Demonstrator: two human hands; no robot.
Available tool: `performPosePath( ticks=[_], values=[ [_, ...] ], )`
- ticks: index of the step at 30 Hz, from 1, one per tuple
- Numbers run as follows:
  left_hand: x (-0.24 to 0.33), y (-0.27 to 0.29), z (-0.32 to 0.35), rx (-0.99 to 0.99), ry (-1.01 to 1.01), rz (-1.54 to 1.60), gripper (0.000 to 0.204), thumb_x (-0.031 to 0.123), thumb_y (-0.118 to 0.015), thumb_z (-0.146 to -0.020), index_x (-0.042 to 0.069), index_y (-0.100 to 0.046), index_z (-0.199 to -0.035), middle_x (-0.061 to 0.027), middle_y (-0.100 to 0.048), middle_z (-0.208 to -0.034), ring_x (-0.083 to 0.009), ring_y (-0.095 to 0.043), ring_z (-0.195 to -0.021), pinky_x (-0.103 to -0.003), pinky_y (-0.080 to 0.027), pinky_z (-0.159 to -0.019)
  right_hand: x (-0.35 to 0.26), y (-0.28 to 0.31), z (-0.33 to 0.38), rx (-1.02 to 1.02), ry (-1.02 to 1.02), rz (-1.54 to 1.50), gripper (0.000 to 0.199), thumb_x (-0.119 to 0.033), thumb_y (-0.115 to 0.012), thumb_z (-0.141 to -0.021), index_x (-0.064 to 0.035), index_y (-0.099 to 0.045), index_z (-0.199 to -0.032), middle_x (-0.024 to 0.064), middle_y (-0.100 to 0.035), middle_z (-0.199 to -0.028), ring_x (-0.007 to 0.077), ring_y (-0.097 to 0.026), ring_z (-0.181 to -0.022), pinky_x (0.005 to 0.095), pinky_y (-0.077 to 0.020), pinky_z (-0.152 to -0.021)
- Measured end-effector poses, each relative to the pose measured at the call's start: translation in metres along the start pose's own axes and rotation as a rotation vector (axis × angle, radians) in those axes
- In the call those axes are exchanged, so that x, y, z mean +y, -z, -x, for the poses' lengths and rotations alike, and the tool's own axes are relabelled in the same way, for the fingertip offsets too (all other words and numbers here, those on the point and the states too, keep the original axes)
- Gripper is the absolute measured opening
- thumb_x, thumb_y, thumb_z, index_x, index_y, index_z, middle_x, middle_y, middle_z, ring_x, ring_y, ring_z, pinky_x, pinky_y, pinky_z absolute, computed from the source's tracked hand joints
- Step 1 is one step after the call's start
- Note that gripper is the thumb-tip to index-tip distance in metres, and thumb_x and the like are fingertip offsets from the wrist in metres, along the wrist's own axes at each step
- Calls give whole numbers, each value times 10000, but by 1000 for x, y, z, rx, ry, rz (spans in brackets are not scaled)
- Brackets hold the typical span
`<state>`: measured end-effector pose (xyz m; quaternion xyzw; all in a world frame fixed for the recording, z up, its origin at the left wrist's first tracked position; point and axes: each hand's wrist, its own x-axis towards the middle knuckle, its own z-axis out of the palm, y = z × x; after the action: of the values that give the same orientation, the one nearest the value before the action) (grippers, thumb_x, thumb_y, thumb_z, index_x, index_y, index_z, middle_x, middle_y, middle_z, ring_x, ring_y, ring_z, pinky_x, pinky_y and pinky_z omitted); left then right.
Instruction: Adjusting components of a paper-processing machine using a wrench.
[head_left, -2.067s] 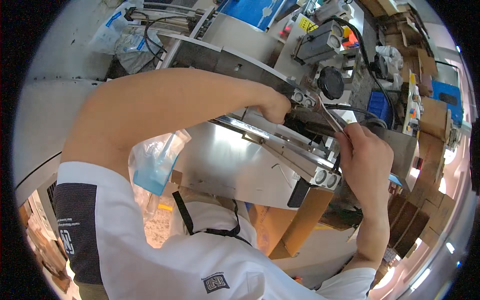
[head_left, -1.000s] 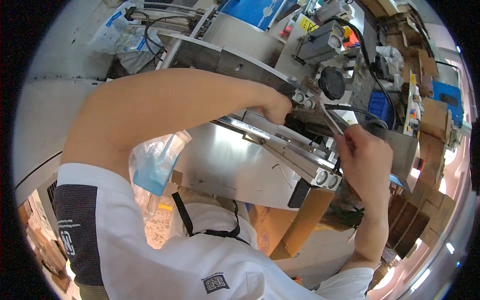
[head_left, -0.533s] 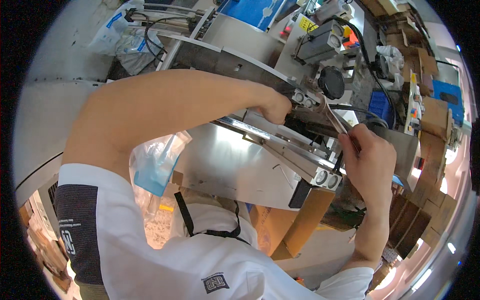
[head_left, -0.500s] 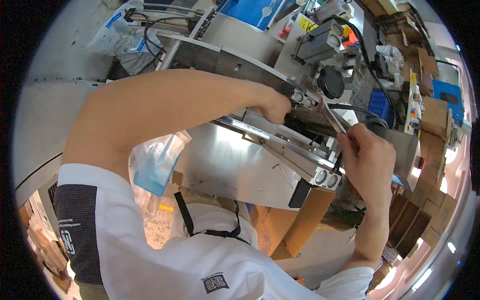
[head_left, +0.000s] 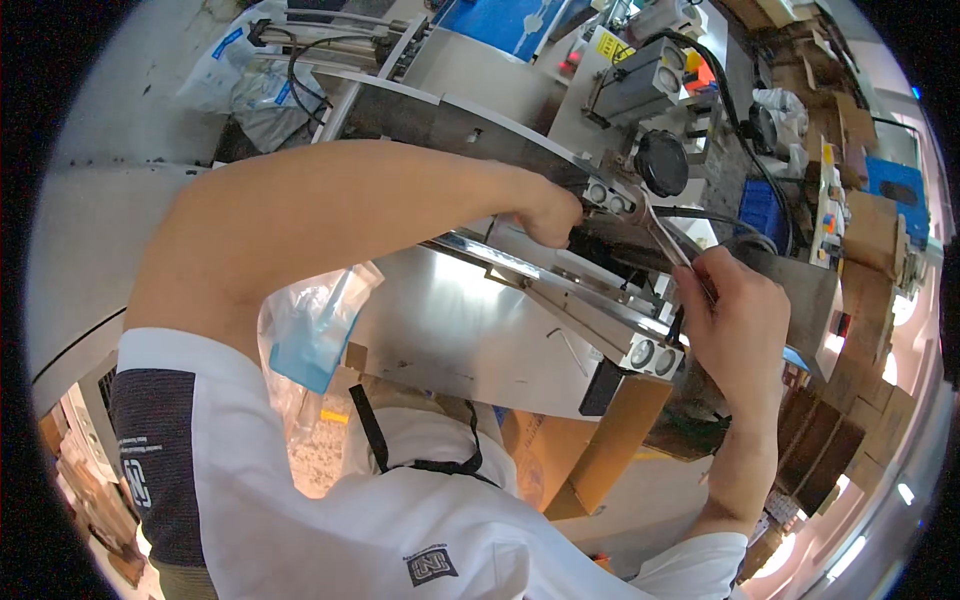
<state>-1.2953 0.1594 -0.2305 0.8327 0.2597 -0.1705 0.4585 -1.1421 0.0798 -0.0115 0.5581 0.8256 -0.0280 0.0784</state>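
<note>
My right hand is closed around the handle of a metal wrench. The wrench's head sits at the end of a metal rail, beside a small silver end block. My left arm reaches across the machine, and my left hand is curled in the gap between the two long rails. Its fingertips, and whatever they grip, are hidden there. Nearest to me runs the shiny front rail, which ends in a block with two round holes. A black round knob stands just beyond the wrench head.
An L-shaped hex key lies on the metal tabletop. Below the rail's end is an open cardboard box. A clear plastic bag hangs by my left arm. Black cables and a blue bin lie to the right.
</note>
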Motion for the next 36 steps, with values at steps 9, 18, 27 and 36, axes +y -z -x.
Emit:
performPosePath(
  ticks=[9, 18, 27, 36],
  values=[
    [-7, -6, -2, 12, -23, 6, 535, 289, -551, -896, -73, -510, -1288, -290, -599, -1196, -424, -583, -1115, -468, -450, -973, -2, -1, -3, 4, -9, -14, 196, -202, -638, -861, -60, -543, -767, 145, -615, -687, 376, -612, -632, 472, -464, -551],
    [-1, -1, 2, 13, 16, 26, 503, 284, -563, -888, -66, -542, -1249, -288, -613, -1164, -416, -594, -1097, -471, -459, -954, 0, 1, 3, -3, -31, -22, 192, -199, -641, -859, -59, -549, -765, 147, -618, -704, 372, -614, -639, 469, -466, -554],
    [8, 6, 11, 4, 21, 28, 463, 282, -561, -895, -54, -562, -1213, -281, -625, -1140, -417, -608, -1065, -467, -468, -936, 2, -1, 3, 12, -3, -33, 201, -221, -635, -865, -62, -555, -773, 148, -615, -682, 374, -615, -632, 469, -462, -546],
    [3, 2, 5, 43, -35, -6, 458, 279, -554, -891, -47, -568, -1212, -277, -628, -1137, -407, -609, -1071, -464, -467, -942, 6, -10, 1, 23, 33, 11, 208, -220, -643, -860, -65, -543, -763, 147, -611, -669, 365, -616, -618, 462, -469, -542]
  ],
)
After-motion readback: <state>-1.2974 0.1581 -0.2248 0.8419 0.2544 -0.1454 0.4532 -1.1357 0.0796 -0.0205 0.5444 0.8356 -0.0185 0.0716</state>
